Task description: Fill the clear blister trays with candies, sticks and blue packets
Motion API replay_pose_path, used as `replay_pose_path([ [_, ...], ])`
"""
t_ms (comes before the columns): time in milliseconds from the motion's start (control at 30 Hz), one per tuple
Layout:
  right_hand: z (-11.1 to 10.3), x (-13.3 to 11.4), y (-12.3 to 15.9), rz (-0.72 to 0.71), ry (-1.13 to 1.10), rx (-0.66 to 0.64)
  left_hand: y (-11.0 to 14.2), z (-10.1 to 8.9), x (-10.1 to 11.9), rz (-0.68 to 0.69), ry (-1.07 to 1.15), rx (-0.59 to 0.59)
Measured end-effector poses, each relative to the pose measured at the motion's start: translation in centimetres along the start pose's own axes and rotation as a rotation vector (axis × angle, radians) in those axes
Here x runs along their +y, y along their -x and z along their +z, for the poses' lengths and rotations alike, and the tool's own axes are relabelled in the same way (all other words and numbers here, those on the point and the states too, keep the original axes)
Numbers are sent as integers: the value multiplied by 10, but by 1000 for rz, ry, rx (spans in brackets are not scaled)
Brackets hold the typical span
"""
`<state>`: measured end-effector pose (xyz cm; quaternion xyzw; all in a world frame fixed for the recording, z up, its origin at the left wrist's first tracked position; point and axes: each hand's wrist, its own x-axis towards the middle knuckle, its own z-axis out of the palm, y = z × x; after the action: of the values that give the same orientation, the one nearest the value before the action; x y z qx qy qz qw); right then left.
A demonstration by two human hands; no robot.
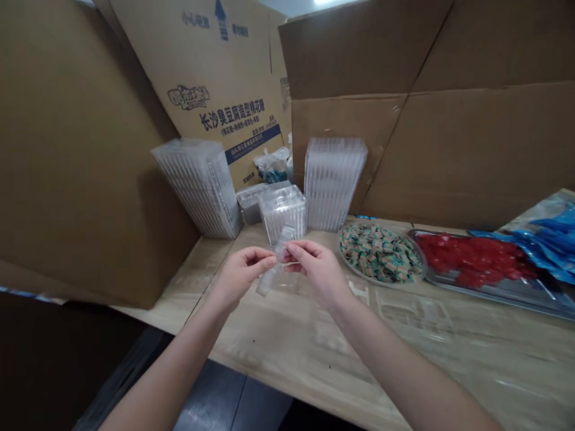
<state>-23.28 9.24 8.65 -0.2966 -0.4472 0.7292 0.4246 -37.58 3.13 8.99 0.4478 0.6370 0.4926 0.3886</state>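
Observation:
My left hand (246, 270) and my right hand (314, 263) meet over the table, thumbs and fingers pinched on one clear plastic piece (268, 281). It is thin and see-through, held at a slant; its exact kind is hard to make out. Just behind the hands stands a short stack of clear plastic trays (284, 209). Taller stacks of the same sort rise to either side, a left stack (202, 185) leaning over and a right stack (333, 182).
Cardboard boxes (431, 143) wall in the table (251, 341) at the back and left. On the right are a round dish of small patterned packets (381, 251), a metal tray (485, 288) with red packets (471, 254), and blue packets (552, 239). A tied plastic bag (273, 163) lies behind.

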Motion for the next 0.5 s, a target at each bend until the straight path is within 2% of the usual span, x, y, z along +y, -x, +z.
replay_pose_path([
  [133, 18, 29, 33, 19, -45, 85, 31, -17, -17, -18, -9, 60],
  [200, 28, 43, 50, 18, -75, 107, 46, -28, -25, -4, -63, 53],
  [300, 38, 63, 73, 33, -102, 106, 64, -46, -38, -21, -127, -12],
  [400, 42, 77, 89, 47, -92, 94, 77, -63, -52, -56, -119, 58],
  [433, 43, 81, 92, 51, -84, 88, 81, -66, -55, -57, -121, 71],
  [500, 45, 85, 96, 53, -62, 68, 88, -66, -57, -30, -132, 11],
])
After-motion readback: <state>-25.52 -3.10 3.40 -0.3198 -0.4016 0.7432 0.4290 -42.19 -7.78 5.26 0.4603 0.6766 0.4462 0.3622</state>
